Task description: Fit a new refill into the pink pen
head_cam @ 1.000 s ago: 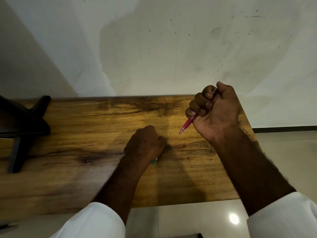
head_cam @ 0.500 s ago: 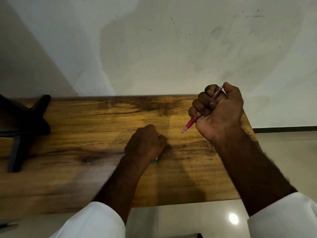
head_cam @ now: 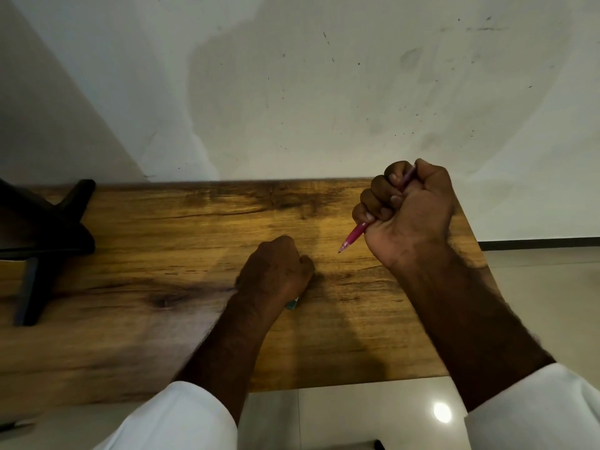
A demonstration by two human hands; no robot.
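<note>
My right hand (head_cam: 409,212) is a fist raised above the right part of the wooden table (head_cam: 168,241), shut on the pink pen (head_cam: 353,237). The pen's tip points down and left, and its back end pokes out at the top of the fist beside my thumb. My left hand (head_cam: 276,277) rests on the table's middle as a closed fist. A small teal object (head_cam: 293,304) peeks out under its near edge; what it is I cannot tell. No loose refill shows.
A black stand (head_cam: 42,241) with splayed legs sits at the table's left end. A white wall rises right behind the far edge. The table's right edge lies just beyond my right hand, with pale floor tiles below and to the right.
My right hand with the pink pen has drifted slightly right and up. My left hand has stayed still on the table.
</note>
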